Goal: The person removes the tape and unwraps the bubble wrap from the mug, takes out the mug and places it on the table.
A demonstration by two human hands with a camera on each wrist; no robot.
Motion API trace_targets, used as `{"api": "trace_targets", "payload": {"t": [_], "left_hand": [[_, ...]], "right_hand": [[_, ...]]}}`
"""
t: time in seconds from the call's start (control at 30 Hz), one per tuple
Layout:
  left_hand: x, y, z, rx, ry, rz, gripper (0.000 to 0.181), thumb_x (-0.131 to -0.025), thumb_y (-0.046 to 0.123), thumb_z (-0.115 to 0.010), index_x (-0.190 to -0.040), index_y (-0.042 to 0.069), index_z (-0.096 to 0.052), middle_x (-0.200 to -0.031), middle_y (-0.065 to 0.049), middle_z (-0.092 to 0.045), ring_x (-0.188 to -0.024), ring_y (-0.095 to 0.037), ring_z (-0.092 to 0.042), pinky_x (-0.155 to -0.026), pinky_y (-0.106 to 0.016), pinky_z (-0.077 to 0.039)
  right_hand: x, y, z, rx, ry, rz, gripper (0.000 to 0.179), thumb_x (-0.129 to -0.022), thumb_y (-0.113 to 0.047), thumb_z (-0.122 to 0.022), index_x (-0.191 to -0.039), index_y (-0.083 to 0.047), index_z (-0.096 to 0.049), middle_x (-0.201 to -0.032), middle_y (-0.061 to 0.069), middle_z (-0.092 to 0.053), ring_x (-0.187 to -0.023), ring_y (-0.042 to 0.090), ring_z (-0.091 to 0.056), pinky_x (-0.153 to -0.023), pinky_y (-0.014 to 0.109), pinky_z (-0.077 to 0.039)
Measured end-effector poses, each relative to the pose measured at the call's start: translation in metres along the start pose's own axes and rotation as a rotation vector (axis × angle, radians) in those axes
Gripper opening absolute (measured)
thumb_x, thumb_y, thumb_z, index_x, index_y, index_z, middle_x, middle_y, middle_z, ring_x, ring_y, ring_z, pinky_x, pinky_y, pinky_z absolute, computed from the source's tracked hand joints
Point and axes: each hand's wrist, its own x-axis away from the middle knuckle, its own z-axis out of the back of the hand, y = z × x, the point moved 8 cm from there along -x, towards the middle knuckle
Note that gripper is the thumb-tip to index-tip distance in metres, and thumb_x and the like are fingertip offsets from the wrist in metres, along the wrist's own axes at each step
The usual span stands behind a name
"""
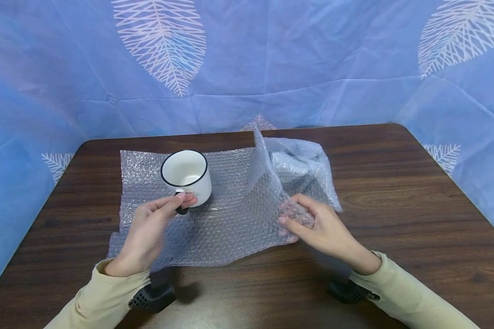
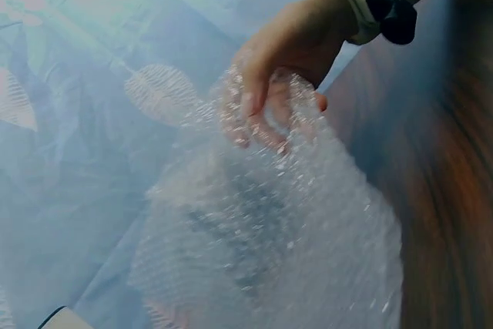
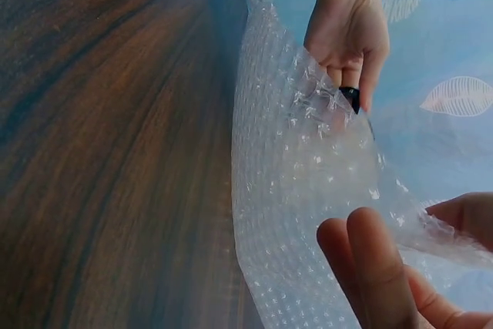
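A white mug (image 1: 201, 188) with a dark rim is tilted over the left part of a sheet of bubble wrap (image 1: 226, 219). My left hand (image 1: 146, 233) grips the mug's black handle (image 1: 182, 210); whether its base touches the sheet I cannot tell. My right hand (image 1: 323, 226) pinches the near right edge of the bubble wrap and holds it up off the table. Behind that hand the wrap bulges in a loose fold (image 1: 300, 153). The left wrist view shows the raised wrap (image 2: 331, 229) and only a sliver of the mug (image 2: 63, 320).
The dark wooden table (image 1: 395, 183) runs along both sides of the wrap and in front of it. A blue cloth (image 1: 304, 55) with white leaf prints hangs behind the table. Each wrist carries a black device, such as the left one (image 1: 154, 297).
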Motion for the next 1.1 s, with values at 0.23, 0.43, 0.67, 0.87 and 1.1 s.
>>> {"api": "trace_targets", "payload": {"t": [0.23, 0.43, 0.67, 0.87, 1.1], "left_hand": [[0.016, 0.007, 0.023, -0.073, -0.005, -0.009, 0.054, -0.093, 0.044, -0.059, -0.126, 0.001, -0.061, -0.108, 0.01, -0.071, -0.124, -0.009, -0.047, -0.107, -0.04, -0.028], [0.032, 0.011, 0.028, -0.151, -0.042, -0.009, 0.052, -0.093, 0.047, -0.057, -0.124, 0.006, -0.064, -0.115, 0.005, -0.07, -0.124, -0.011, -0.048, -0.11, -0.043, -0.027], [0.05, 0.01, 0.024, -0.194, -0.09, -0.016, 0.047, -0.096, 0.044, -0.053, -0.122, 0.007, -0.066, -0.119, 0.0, -0.068, -0.123, -0.012, -0.05, -0.1, -0.027, -0.035], [0.058, 0.001, 0.036, -0.173, -0.074, -0.021, 0.041, -0.098, 0.036, -0.054, -0.119, 0.005, -0.067, -0.114, -0.002, -0.071, -0.117, -0.01, -0.056, -0.092, -0.017, -0.04], [0.055, -0.01, 0.069, -0.157, -0.004, -0.008, 0.038, -0.098, 0.033, -0.055, -0.122, 0.005, -0.066, -0.112, 0.002, -0.071, -0.117, -0.002, -0.055, -0.089, -0.012, -0.041]], "right_hand": [[0.001, 0.0, 0.003, 0.069, 0.025, -0.012, 0.024, -0.091, -0.017, -0.067, -0.112, -0.008, -0.059, -0.093, 0.009, -0.07, -0.057, 0.01, -0.064, -0.051, 0.033, -0.054], [0.002, -0.001, 0.007, 0.153, 0.047, -0.012, 0.028, -0.09, -0.02, -0.067, -0.115, -0.01, -0.059, -0.08, 0.001, -0.068, -0.044, 0.0, -0.037, -0.041, 0.022, -0.039], [0.002, -0.005, 0.007, 0.104, 0.046, 0.023, 0.03, -0.096, -0.015, -0.058, -0.122, -0.001, -0.054, -0.118, 0.018, -0.062, -0.108, 0.032, -0.064, -0.08, 0.033, -0.057], [0.004, -0.004, 0.009, 0.067, 0.043, -0.013, 0.03, -0.098, -0.016, -0.054, -0.124, -0.002, -0.052, -0.118, 0.019, -0.061, -0.106, 0.028, -0.065, -0.078, 0.028, -0.056], [0.003, -0.008, 0.011, 0.045, 0.055, 0.037, 0.023, -0.1, -0.011, -0.046, -0.119, 0.0, -0.054, -0.11, 0.015, -0.065, -0.099, 0.007, -0.065, -0.081, 0.026, -0.054]]}}
